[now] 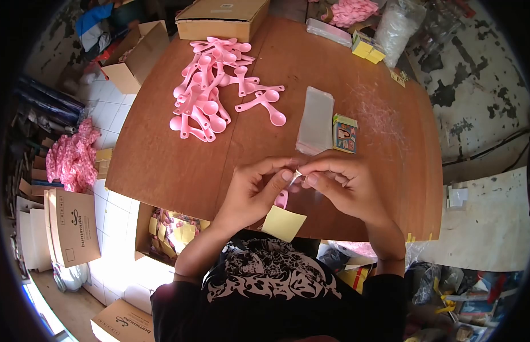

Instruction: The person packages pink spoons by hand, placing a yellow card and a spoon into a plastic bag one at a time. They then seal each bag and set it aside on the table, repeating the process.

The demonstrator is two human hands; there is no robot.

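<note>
Pinching clear sleeve [297,175] with left hand [251,191] and right hand [339,182] fingers, pink spoon [281,199] just below. We'd grip near its edge.

We are in a small packing workshop, cluttered and well used.
We see a wooden table [162,154] heaped with pink plastic spoons [205,97] beside a stack of clear sleeves [316,119]. Printed cardboard cartons [74,228] crowd the tiled floor [114,114] near a bundle of pink packets [71,157], and the wall [476,85] is stained and peeling.
</note>
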